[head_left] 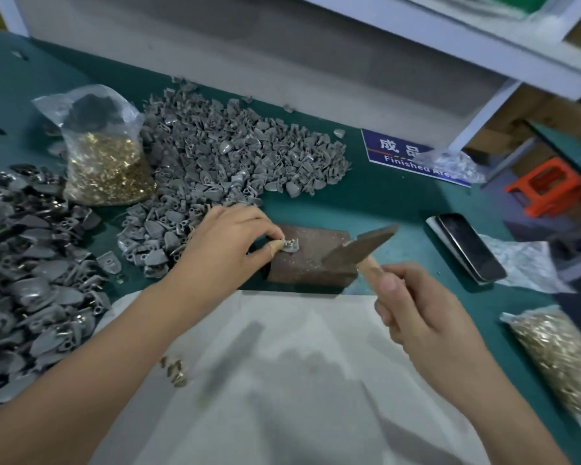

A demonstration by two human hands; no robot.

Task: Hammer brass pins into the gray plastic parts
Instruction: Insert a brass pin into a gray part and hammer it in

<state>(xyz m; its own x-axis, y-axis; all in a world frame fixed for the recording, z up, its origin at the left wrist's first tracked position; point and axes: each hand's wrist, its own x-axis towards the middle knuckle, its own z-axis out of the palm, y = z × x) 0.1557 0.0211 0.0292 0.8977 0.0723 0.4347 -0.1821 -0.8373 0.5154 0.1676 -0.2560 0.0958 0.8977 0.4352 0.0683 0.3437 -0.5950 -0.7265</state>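
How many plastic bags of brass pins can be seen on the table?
2. One bag of brass pins stands at the left, beside the pile of gray parts. The other bag lies at the right edge, cut off by the frame. More may be out of view.

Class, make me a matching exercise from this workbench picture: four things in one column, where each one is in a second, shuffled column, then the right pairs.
Things
1. hammer
2. gray plastic part
3. phone
4. loose brass pins

Places
A. face up at the table's right edge
B. on the white cloth by the left forearm
C. gripped by the right hand
D. pinched on the metal block by the left hand

Pairs: 1-C, 2-D, 3-A, 4-B
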